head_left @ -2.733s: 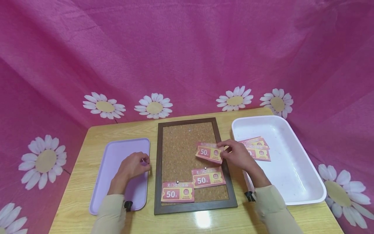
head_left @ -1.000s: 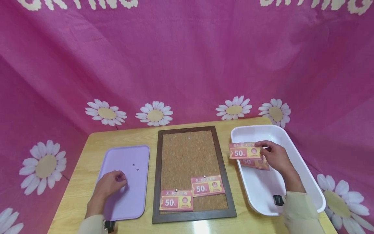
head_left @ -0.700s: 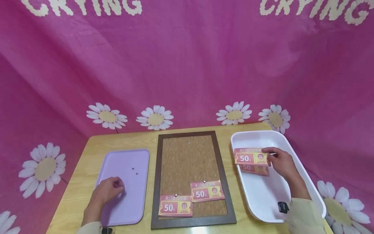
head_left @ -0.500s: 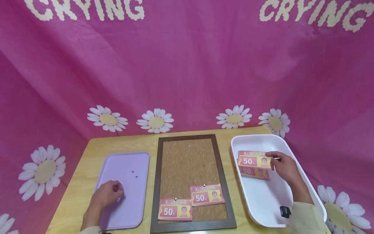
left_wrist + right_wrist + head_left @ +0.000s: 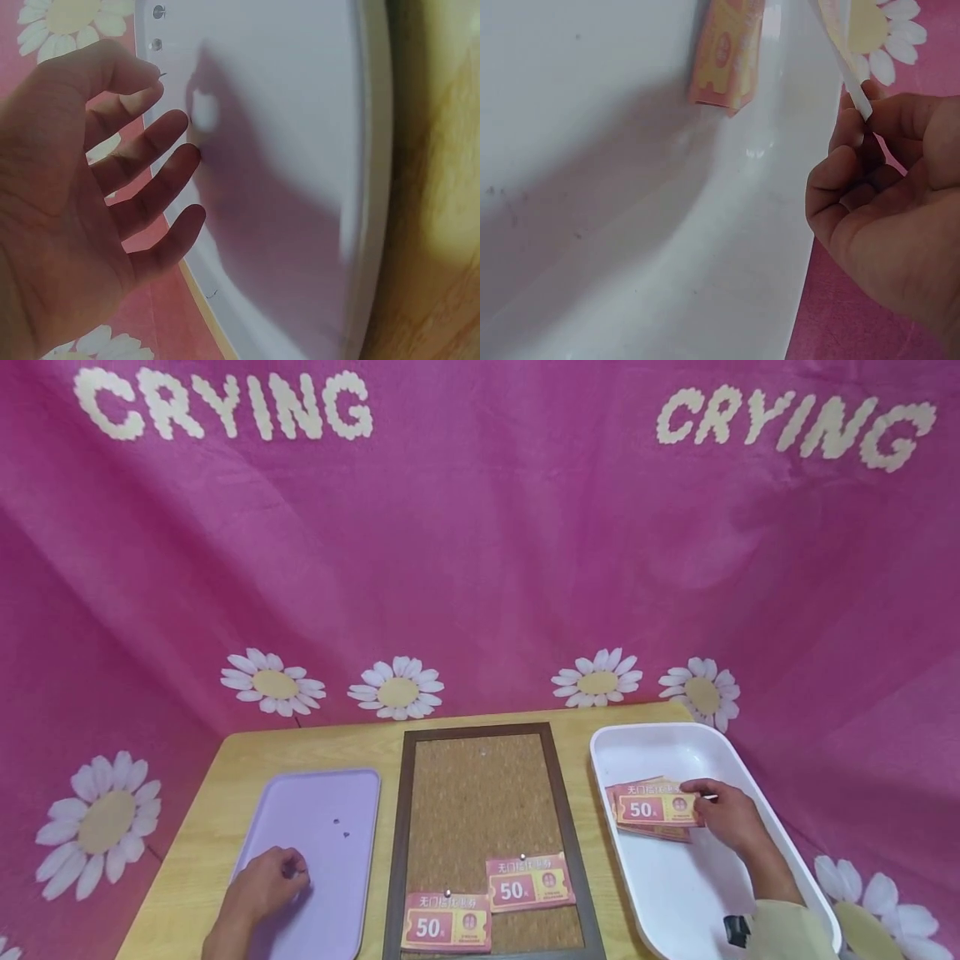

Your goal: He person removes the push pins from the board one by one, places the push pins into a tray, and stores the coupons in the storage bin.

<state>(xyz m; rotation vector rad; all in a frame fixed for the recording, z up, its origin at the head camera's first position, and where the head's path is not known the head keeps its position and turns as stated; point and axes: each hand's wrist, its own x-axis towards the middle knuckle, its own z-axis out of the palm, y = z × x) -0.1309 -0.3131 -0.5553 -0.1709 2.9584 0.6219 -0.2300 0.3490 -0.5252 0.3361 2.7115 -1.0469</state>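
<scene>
The left hand (image 5: 264,887) pinches a pin (image 5: 163,74) above the tray (image 5: 330,893). The right hand (image 5: 729,817) pinches a coupon (image 5: 651,808) over the bin (image 5: 675,893).

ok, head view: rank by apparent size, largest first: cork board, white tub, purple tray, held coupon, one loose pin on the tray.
1. Cork board and white tub: too close to rank, both cut off at the bottom
2. Purple tray, also cut off
3. Held coupon
4. Loose pin, a mere speck
</scene>
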